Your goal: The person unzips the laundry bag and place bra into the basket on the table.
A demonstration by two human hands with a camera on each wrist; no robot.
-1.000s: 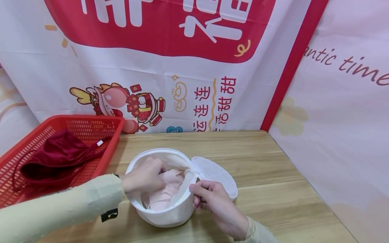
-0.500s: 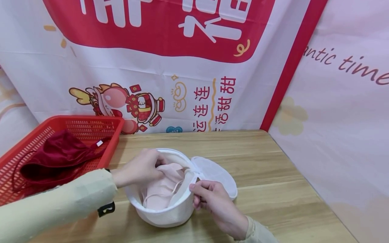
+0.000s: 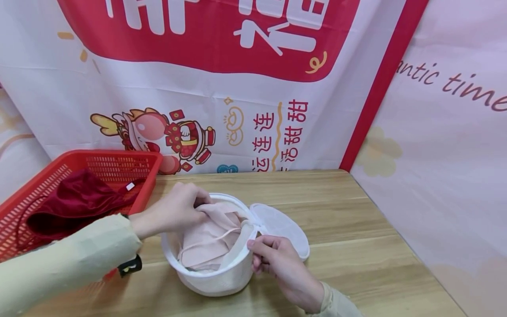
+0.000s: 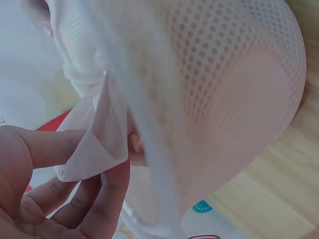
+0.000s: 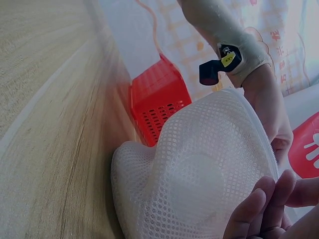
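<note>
A round white mesh laundry bag (image 3: 215,284) stands on the table, its zipped lid (image 3: 282,230) folded back to the right. Inside it lies a pale pink bra (image 3: 207,248) with thin straps. At the bag's left rim my left hand (image 3: 174,210) pinches the upper edge of the bra; the left wrist view shows the pink fabric (image 4: 94,157) between thumb and fingers. My right hand (image 3: 283,264) pinches the right rim near the lid's hinge, and in the right wrist view its fingertips are at the zipper edge of the bag (image 5: 199,169).
To the left a red plastic basket (image 3: 149,187) holds a dark red bra (image 3: 81,200). The wooden table (image 3: 348,264) extends right of the lid. A printed cloth backdrop (image 3: 190,83) hangs behind it.
My left hand has moved up and left out of the bag's depth, drawing the pink bra's edge towards the left rim. My right hand has stayed at the rim.
</note>
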